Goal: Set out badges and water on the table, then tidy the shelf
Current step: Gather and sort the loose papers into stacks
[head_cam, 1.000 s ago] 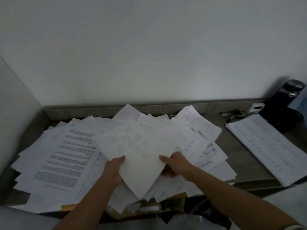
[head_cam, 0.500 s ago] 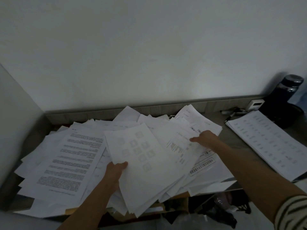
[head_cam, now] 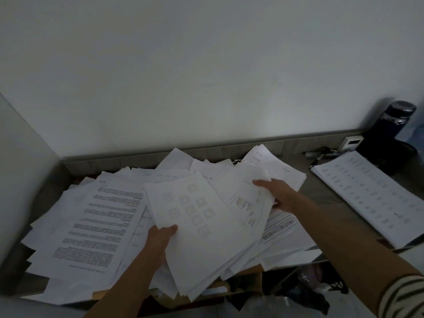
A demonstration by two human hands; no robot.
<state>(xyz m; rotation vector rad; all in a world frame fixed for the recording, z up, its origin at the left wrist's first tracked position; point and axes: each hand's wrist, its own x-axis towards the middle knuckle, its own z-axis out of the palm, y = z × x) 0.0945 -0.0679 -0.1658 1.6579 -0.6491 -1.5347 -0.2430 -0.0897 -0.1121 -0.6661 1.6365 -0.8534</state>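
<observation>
Left hand gripped one squares-printed sheet atop the loose paper pile on the shelf; right hand clutched another sheet. One dark bottle stood far right of the pile, one list stack between.

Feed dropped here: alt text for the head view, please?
Two hands work a messy heap of papers on a shelf: the left hand grips a sheaf, the right hand holds sheets beside it. A neat stack and dark bottle sit far right.
</observation>
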